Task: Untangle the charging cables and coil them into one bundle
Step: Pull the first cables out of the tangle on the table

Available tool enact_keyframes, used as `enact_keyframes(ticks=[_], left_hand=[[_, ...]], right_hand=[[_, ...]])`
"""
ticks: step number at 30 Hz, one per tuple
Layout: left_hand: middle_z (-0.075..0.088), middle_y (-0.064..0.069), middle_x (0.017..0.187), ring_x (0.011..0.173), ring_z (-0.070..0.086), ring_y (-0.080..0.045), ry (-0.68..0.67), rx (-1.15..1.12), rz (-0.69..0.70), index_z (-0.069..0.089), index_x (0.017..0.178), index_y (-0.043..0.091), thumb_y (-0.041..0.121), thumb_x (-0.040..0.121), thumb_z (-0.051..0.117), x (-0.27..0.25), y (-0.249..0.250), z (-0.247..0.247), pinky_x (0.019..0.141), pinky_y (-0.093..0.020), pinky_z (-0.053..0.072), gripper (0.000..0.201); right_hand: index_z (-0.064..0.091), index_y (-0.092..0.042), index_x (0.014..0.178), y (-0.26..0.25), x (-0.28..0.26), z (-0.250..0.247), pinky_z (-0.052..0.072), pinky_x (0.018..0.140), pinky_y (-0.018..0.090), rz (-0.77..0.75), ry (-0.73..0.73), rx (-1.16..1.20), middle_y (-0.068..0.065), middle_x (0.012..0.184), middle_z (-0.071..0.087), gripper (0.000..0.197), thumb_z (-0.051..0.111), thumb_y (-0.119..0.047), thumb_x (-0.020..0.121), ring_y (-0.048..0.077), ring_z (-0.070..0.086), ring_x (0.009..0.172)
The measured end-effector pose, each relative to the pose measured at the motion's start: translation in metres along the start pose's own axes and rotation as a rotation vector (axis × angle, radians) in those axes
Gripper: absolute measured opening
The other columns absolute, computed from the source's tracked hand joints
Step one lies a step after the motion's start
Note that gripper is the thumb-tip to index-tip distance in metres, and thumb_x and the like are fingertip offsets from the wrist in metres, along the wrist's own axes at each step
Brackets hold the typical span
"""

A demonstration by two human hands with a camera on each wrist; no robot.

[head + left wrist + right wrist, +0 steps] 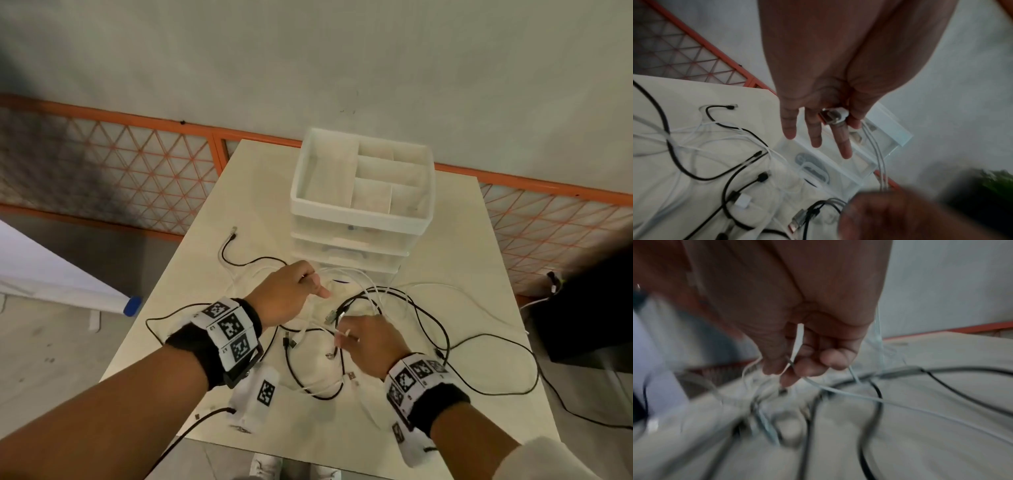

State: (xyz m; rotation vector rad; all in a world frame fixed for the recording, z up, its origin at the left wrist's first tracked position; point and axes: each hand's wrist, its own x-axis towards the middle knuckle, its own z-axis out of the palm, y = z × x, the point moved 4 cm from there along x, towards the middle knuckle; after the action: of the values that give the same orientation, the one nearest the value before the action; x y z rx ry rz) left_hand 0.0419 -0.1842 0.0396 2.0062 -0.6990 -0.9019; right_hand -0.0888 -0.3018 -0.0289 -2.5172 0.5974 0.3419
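Note:
Black cables (445, 329) and white cables (363, 274) lie tangled across the white table (479, 222). My left hand (291, 291) hovers over the tangle's far side and pinches a white plug (835, 116) between thumb and forefinger, its other fingers (816, 139) straight; two white strands (877, 155) run from the plug toward the right hand. My right hand (363, 342) is nearer and right of it, with fingers (809, 368) curled round a white cable (797, 344) lifted off the table. Loose plug ends (330, 317) lie between the hands.
A white plastic drawer unit (359, 205) with a divided top tray stands at the table's far middle, just beyond the left hand. An orange mesh fence (102, 171) runs behind. A dark box (589, 308) sits off the right edge. A black cable end (233, 236) reaches the far left.

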Motion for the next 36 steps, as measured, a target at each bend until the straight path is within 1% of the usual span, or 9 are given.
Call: enact_keyframes(ticks=[2, 5, 10, 15, 21, 24, 30, 33, 36], left_hand=[[0.074, 0.010, 0.089, 0.077, 0.054, -0.014, -0.048, 0.026, 0.036, 0.049, 0.083, 0.018, 0.020, 0.105, 0.040, 0.001, 0.000, 0.007, 0.070, -0.023, 0.038, 0.024], [0.058, 0.001, 0.068, 0.077, 0.058, -0.022, 0.002, -0.092, 0.060, 0.049, 0.082, 0.012, 0.016, 0.104, 0.041, 0.003, 0.005, 0.007, 0.066, -0.018, 0.042, 0.024], [0.042, -0.001, 0.063, 0.073, 0.057, -0.023, 0.045, -0.259, 0.009, 0.052, 0.083, 0.011, 0.015, 0.105, 0.040, 0.011, 0.003, -0.018, 0.061, -0.015, 0.045, 0.025], [0.046, 0.002, 0.067, 0.071, 0.055, -0.017, 0.042, -0.376, -0.138, 0.055, 0.084, 0.018, 0.020, 0.104, 0.041, 0.007, -0.012, -0.031, 0.075, -0.036, 0.043, 0.024], [0.039, 0.000, 0.064, 0.053, 0.033, -0.013, 0.040, -0.594, -0.180, 0.055, 0.090, 0.010, 0.016, 0.105, 0.041, -0.001, -0.002, -0.034, 0.049, -0.025, 0.037, 0.021], [0.038, 0.003, 0.059, 0.046, 0.033, -0.010, 0.021, -0.512, -0.172, 0.056, 0.095, 0.008, 0.019, 0.105, 0.042, -0.005, 0.001, -0.036, 0.051, -0.027, 0.041, 0.021], [0.042, -0.001, 0.065, 0.043, 0.031, -0.008, 0.010, -0.516, -0.132, 0.058, 0.100, -0.001, 0.017, 0.107, 0.038, -0.013, 0.008, -0.032, 0.031, -0.016, 0.019, 0.027], [0.047, -0.002, 0.068, 0.046, 0.038, -0.008, 0.002, -0.564, -0.085, 0.062, 0.110, -0.007, 0.012, 0.106, 0.039, -0.016, 0.018, -0.031, 0.031, -0.016, 0.022, 0.030], [0.048, -0.003, 0.072, 0.048, 0.037, -0.009, -0.008, -0.566, -0.031, 0.065, 0.111, -0.005, 0.008, 0.104, 0.041, -0.022, 0.031, -0.032, 0.032, -0.016, 0.022, 0.028]], right_hand=[[0.074, -0.030, 0.088, -0.015, -0.005, -0.041, 0.055, 0.077, 0.032, -0.110, 0.178, 0.156, -0.015, 0.076, 0.070, 0.015, 0.061, -0.032, 0.094, 0.009, 0.066, 0.077], [0.078, -0.029, 0.089, -0.025, -0.023, -0.122, 0.048, 0.066, 0.012, -0.116, 0.508, 0.356, -0.020, 0.063, 0.068, 0.013, 0.067, -0.027, 0.094, 0.000, 0.063, 0.062], [0.074, -0.026, 0.080, 0.018, -0.046, -0.202, 0.046, 0.052, 0.028, 0.040, 0.923, 0.749, -0.006, 0.063, 0.070, 0.013, 0.071, -0.028, 0.092, 0.011, 0.052, 0.046], [0.069, -0.008, 0.079, 0.049, -0.061, -0.227, 0.042, 0.053, 0.025, 0.214, 1.122, 0.729, 0.004, 0.057, 0.061, 0.034, 0.065, -0.039, 0.094, 0.013, 0.050, 0.045], [0.068, -0.016, 0.088, 0.061, -0.047, -0.222, 0.052, 0.059, 0.032, 0.323, 1.000, 0.761, 0.007, 0.068, 0.068, 0.034, 0.055, -0.046, 0.096, 0.017, 0.059, 0.046], [0.064, -0.024, 0.100, 0.060, -0.037, -0.236, 0.052, 0.058, 0.033, 0.235, 1.002, 0.748, 0.004, 0.095, 0.076, 0.017, 0.051, -0.033, 0.094, 0.019, 0.070, 0.055], [0.063, -0.026, 0.098, 0.048, -0.025, -0.265, 0.052, 0.058, 0.031, 0.083, 0.936, 0.730, 0.000, 0.109, 0.067, 0.018, 0.047, -0.018, 0.094, 0.021, 0.073, 0.062], [0.062, -0.030, 0.096, 0.068, -0.011, -0.240, 0.054, 0.063, 0.038, 0.160, 0.702, 0.728, 0.000, 0.116, 0.064, 0.018, 0.050, -0.018, 0.087, 0.032, 0.075, 0.075], [0.058, -0.031, 0.125, 0.099, -0.008, -0.198, 0.061, 0.078, 0.047, 0.377, 0.400, 0.472, 0.001, 0.110, 0.064, 0.050, 0.052, -0.008, 0.082, 0.032, 0.074, 0.085]])
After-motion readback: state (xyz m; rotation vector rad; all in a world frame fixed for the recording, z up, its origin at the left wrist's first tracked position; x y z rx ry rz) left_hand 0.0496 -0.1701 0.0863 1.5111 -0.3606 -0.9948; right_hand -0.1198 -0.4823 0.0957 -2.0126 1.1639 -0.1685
